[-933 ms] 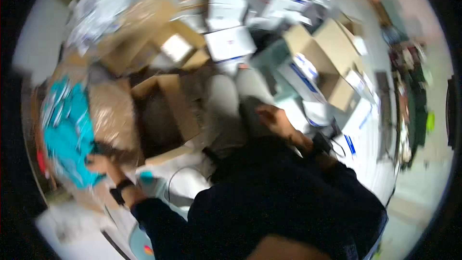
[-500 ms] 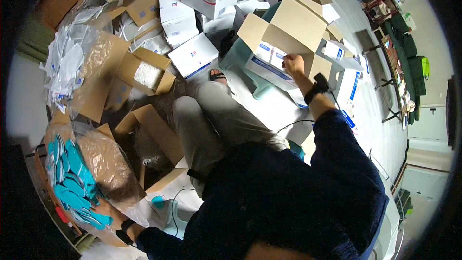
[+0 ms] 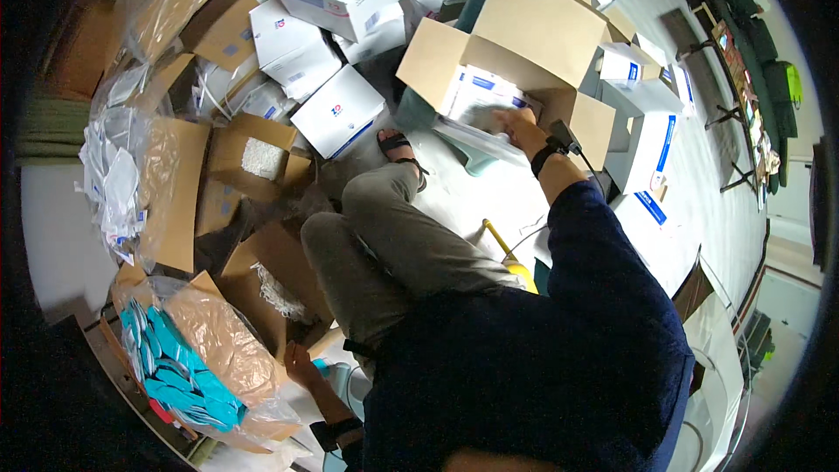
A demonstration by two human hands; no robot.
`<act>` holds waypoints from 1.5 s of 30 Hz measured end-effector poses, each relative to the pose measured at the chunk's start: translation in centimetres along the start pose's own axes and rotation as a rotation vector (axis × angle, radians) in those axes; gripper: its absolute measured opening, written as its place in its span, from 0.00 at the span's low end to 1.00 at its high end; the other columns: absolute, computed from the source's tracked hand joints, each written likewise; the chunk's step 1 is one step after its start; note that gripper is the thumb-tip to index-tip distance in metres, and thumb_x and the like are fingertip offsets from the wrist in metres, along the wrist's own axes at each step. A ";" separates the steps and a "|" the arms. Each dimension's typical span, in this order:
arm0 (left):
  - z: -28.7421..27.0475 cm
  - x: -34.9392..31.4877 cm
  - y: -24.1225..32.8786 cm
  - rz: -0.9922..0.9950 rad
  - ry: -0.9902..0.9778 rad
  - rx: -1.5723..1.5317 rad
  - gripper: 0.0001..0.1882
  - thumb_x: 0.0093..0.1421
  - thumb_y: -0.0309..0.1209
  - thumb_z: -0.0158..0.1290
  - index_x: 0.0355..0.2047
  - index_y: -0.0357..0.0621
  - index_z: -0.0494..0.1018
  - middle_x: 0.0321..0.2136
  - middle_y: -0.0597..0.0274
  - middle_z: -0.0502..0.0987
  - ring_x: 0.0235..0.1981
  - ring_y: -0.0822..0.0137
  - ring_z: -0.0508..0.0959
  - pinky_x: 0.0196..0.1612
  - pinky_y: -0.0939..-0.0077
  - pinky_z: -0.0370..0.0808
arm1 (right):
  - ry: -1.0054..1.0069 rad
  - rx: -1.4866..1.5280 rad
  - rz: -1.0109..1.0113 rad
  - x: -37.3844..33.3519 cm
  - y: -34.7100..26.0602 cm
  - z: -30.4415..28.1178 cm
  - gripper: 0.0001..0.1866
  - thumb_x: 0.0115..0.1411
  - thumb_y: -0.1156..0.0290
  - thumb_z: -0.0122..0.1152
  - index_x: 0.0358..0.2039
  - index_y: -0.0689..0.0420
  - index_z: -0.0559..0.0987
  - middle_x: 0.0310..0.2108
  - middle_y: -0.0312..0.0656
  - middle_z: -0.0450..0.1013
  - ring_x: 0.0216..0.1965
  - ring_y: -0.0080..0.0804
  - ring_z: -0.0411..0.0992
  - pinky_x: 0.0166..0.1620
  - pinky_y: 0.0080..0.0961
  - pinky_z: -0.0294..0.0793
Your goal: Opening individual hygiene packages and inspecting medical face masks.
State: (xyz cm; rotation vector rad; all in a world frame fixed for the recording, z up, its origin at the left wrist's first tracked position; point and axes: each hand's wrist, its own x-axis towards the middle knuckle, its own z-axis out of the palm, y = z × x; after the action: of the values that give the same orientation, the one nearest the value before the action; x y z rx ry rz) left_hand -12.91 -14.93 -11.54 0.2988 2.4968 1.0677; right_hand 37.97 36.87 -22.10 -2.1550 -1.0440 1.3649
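Observation:
My right hand [image 3: 523, 129] reaches into an open cardboard carton [image 3: 544, 22]. Its bent fingers are blurred over flat white packs [image 3: 486, 87] with blue print inside. Whether they grip a pack is unclear. My left hand [image 3: 302, 365] is low beside my left thigh, at the rim of an open brown box [image 3: 278, 253] holding a white stringy bundle [image 3: 278, 295]. Its fingers look bent, but what they hold, if anything, is hidden. To its left, a plastic-lined box [image 3: 229, 315] contains many teal packets [image 3: 179, 371]. A small teal piece [image 3: 321, 366] lies just beyond that hand.
White cartons [image 3: 339, 114] with blue stripes are stacked ahead. A smaller brown box [image 3: 262, 157] holds white filler. White packets [image 3: 114, 175] fill a lined carton at far left. A yellow rod-like object [image 3: 496, 236] is near my right thigh. A long table [image 3: 730, 79] stands at far right.
My left hand has left the teal packets and moved right, toward my thigh. My right hand has shifted lower over the packs in the carton. The view has turned slightly.

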 end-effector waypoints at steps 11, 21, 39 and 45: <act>3.8 0.4 4.5 0.209 -0.173 0.060 0.14 0.58 0.27 0.53 0.44 0.32 0.74 0.41 0.54 0.77 0.41 0.64 0.75 0.45 0.72 0.73 | 0.140 0.057 -0.029 2.6 0.8 -0.2 0.23 0.45 0.52 0.71 0.31 0.61 0.82 0.32 0.46 0.78 0.34 0.36 0.75 0.39 0.30 0.72; 5.2 1.9 -0.5 0.128 -0.311 -0.090 0.13 0.59 0.28 0.52 0.43 0.32 0.74 0.39 0.54 0.77 0.40 0.64 0.76 0.44 0.72 0.74 | 0.313 -0.147 -0.088 0.9 -0.7 -0.5 0.27 0.45 0.48 0.69 0.34 0.61 0.82 0.34 0.48 0.78 0.35 0.37 0.76 0.42 0.31 0.73; 9.9 -4.2 11.4 0.176 -0.312 0.138 0.08 0.59 0.25 0.52 0.37 0.34 0.76 0.33 0.57 0.79 0.32 0.68 0.77 0.37 0.74 0.75 | 0.202 -0.189 -0.064 6.1 2.7 2.1 0.16 0.56 0.57 0.60 0.41 0.52 0.81 0.37 0.40 0.77 0.36 0.33 0.76 0.39 0.29 0.74; 10.0 -4.4 11.8 0.373 -0.330 0.245 0.09 0.59 0.25 0.52 0.39 0.34 0.77 0.33 0.55 0.80 0.31 0.68 0.78 0.37 0.74 0.76 | 0.134 -0.562 -0.184 5.9 1.6 2.2 0.13 0.58 0.58 0.56 0.36 0.52 0.82 0.33 0.41 0.77 0.34 0.34 0.76 0.37 0.31 0.74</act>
State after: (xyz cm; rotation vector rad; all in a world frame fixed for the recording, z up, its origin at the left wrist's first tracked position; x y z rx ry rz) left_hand -4.15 -1.95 -7.92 0.9612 2.3162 0.7581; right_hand 38.18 40.14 -27.73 -2.4026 -1.6743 0.8982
